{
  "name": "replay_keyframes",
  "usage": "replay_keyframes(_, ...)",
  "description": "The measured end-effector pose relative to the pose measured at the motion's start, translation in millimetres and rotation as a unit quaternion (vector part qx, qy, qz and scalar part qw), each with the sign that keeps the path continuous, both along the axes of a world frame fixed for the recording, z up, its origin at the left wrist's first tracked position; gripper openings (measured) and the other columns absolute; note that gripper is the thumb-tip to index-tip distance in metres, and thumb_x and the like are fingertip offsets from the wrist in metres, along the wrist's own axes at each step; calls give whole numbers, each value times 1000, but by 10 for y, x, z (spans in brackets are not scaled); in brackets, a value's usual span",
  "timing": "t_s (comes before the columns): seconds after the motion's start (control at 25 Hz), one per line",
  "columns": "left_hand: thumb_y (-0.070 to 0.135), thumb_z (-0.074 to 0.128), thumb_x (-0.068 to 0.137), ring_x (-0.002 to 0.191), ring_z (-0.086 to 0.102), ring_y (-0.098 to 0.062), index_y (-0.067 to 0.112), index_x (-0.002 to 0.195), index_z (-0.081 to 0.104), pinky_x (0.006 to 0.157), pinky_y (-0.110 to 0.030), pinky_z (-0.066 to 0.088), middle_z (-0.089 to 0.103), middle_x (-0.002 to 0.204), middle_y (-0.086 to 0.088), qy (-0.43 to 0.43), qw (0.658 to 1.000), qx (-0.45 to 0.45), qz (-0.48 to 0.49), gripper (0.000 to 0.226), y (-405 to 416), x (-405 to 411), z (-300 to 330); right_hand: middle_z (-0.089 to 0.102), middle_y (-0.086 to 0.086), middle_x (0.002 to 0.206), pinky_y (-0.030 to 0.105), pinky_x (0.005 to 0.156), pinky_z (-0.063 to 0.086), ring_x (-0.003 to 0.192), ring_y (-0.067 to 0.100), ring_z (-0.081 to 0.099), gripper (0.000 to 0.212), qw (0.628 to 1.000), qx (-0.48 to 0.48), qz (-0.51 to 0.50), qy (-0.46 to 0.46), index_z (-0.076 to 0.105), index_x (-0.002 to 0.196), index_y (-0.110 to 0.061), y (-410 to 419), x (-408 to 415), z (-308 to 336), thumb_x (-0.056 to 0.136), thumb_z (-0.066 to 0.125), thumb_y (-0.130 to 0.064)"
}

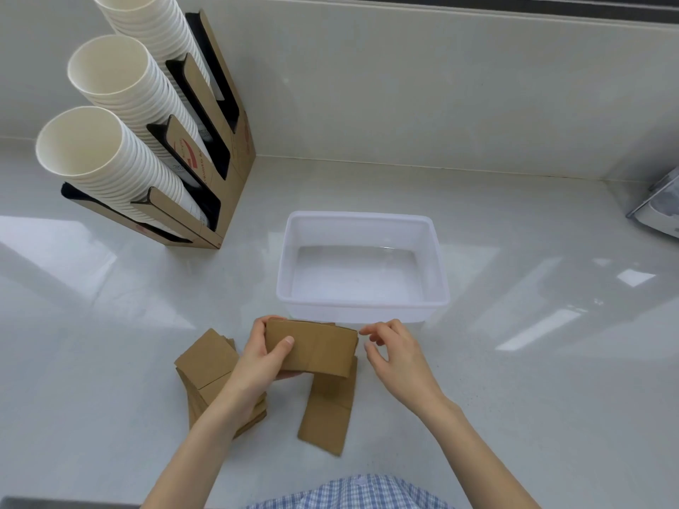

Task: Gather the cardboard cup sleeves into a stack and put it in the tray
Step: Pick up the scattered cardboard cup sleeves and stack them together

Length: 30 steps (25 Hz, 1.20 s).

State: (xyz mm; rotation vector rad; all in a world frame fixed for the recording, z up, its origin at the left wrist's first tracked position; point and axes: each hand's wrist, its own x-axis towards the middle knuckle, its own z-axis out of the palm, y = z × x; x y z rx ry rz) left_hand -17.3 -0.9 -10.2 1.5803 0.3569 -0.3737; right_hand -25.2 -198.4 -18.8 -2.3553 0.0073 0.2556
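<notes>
My left hand [265,356] grips a flat brown cardboard cup sleeve [319,349] by its left end, holding it level just above the counter and in front of the tray. My right hand [391,352] hovers at the sleeve's right end with fingers spread, not touching it. A pile of several sleeves [210,372] lies on the counter under my left forearm. Another sleeve [329,413] lies flat below the held one. The white translucent plastic tray [362,218] stands empty behind my hands.
A cardboard cup dispenser [240,148] with three tall stacks of white paper cups [110,159] stands at the back left. A grey-white object [661,211] sits at the right edge. A wall runs along the back of the white counter.
</notes>
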Motion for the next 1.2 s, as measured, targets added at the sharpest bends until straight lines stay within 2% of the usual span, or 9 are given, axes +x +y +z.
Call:
replay_keyframes(0.16,13,46,91,89,57,-13,20,110,42,58,-19,57,53,99,1,-13,999,15,25,21,166,33,36,43,5,125,36,105,37,122,20,41,47,995,-38,32,89,42,129,-21,61,-17,-95,86,56,-32)
replay_keyframes(0.28,13,46,91,89,58,-15,21,109,43,58,-19,57,53,98,0,-12,999,18,37,20,234,35,35,33,9,131,36,107,27,127,26,30,66,984,-117,62,120,34,133,-20,237,-35,-145,78,62,-41)
replay_keyframes(0.52,14,46,91,90,58,-14,22,110,42,54,-15,56,53,98,2,-7,999,26,39,21,260,23,23,32,10,129,36,101,31,122,28,32,59,982,-149,24,113,39,117,-12,360,-23,-233,72,71,-35)
replay_keyframes(0.68,15,46,91,94,58,-18,23,110,42,57,-18,56,53,100,1,-6,999,27,39,21,264,30,25,49,7,116,33,84,36,109,25,44,37,990,-90,17,103,38,105,-15,332,-51,-232,79,64,-23)
replay_keyframes(0.8,15,47,91,99,58,-23,22,112,42,64,-23,55,53,101,0,-1,999,26,38,23,268,32,27,51,5,96,27,68,35,81,20,47,20,995,15,-13,95,42,102,-16,214,-69,-176,86,54,-13)
replay_keyframes(0.92,16,47,91,101,57,-25,22,114,41,61,-21,56,53,102,0,0,999,31,38,24,252,38,25,55,4,89,21,59,40,69,15,51,15,989,103,-59,90,46,96,-21,51,-49,-82,88,48,-8)
replay_keyframes(1.0,16,46,91,104,56,-26,21,116,40,63,-23,56,52,109,-4,4,999,36,35,26,222,47,26,57,0,85,13,58,42,69,9,53,20,984,142,-75,79,50,95,-25,-46,-32,-6,88,48,-6)
replay_keyframes(1.08,16,46,91,105,55,-26,21,116,40,67,-27,56,51,116,-9,7,999,44,29,26,194,48,25,60,-3,82,14,62,43,70,7,54,20,979,167,-87,72,49,96,-26,-109,-10,75,87,54,-9)
replay_keyframes(1.2,14,46,91,105,56,-26,18,115,41,72,-32,57,52,120,-13,10,999,31,15,25,120,43,22,65,-8,80,5,61,42,70,2,56,15,978,182,-82,57,51,88,-26,-136,10,209,84,61,-16)
